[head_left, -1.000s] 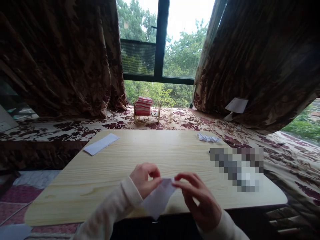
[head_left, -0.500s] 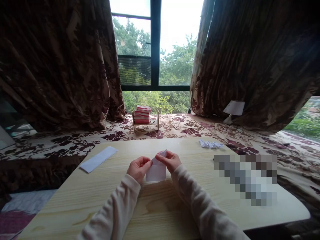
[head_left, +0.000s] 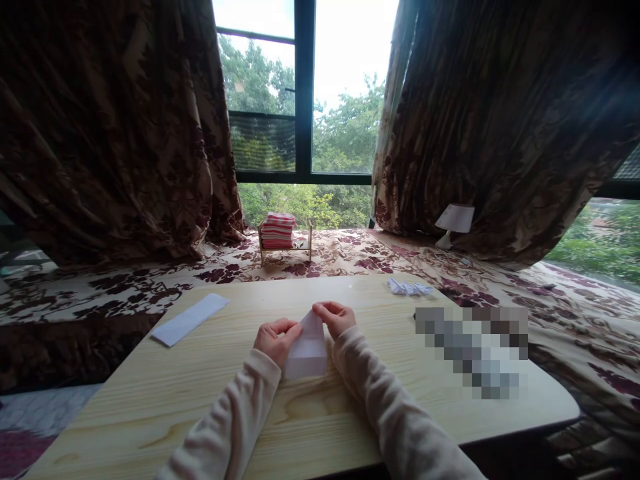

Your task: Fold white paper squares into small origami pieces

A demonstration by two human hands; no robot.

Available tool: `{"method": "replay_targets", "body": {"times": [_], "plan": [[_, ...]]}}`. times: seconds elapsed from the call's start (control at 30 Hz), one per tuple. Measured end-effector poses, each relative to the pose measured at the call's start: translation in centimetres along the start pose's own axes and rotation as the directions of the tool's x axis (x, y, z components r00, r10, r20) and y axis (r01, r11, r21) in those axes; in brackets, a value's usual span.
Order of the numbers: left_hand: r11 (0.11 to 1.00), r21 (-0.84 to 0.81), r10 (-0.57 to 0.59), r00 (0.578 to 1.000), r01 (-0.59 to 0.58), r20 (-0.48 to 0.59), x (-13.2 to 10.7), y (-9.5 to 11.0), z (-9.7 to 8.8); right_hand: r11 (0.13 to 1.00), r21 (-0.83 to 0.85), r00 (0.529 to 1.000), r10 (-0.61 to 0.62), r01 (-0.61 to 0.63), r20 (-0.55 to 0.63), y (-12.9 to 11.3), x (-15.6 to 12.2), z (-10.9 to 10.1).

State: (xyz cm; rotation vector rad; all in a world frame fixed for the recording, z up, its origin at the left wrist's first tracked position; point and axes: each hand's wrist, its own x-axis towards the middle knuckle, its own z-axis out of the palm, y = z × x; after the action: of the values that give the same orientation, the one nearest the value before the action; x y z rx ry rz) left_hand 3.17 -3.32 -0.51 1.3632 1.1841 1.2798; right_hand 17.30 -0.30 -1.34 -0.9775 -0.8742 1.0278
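Note:
A small white sheet of folded paper (head_left: pixel 307 353) is held over the table, its top narrowing to a point and a crease running across its lower part. My left hand (head_left: pixel 277 340) pinches its left edge between thumb and fingers. At the pointed top, my right hand (head_left: pixel 336 317) closes thumb and fingertips on the paper's tip. A flat white paper strip (head_left: pixel 191 320) lies on the table to the left. Several small folded white paper pieces (head_left: pixel 410 287) sit in a row near the table's far right corner.
The pale wooden table (head_left: pixel 240 413) extends under both arms. A blurred-out object (head_left: pixel 467 350) lies on its right side. Beyond stand a small rack (head_left: pixel 311 243) with folded red-and-white cloths (head_left: pixel 278 231) and a white lamp (head_left: pixel 454 220), on a floral-covered ledge (head_left: pixel 350 257).
My right hand has shifted up to the paper's tip, exposing more of the pointed top. The paper's lower part now sits slightly lower. The whole view has swung a little to the right.

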Motion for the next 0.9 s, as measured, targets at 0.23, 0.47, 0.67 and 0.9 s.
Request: {"method": "replay_targets", "body": {"times": [0.23,0.47,0.67,0.9], "plan": [[0.994,-0.086,-0.071,0.992,0.063,-0.100,0.3,0.6,-0.5,0.999,-0.028,0.999,0.036,-0.037,-0.035,-0.1,0.2,-0.1],[0.989,-0.119,-0.107,0.987,0.092,-0.123,0.4,0.5,-0.9,0.996,-0.083,0.990,0.001,0.011,0.144,0.9,-1.6,1.6],[0.990,-0.103,-0.113,0.986,0.101,-0.125,0.5,0.6,-1.2,0.991,-0.127,0.975,-0.007,0.036,0.222,1.0,-1.9,1.2],[0.992,-0.042,-0.124,0.987,0.120,-0.104,0.3,1.1,-1.3,0.981,-0.164,0.962,-0.055,0.101,0.266,1.5,-1.8,1.3]]}}
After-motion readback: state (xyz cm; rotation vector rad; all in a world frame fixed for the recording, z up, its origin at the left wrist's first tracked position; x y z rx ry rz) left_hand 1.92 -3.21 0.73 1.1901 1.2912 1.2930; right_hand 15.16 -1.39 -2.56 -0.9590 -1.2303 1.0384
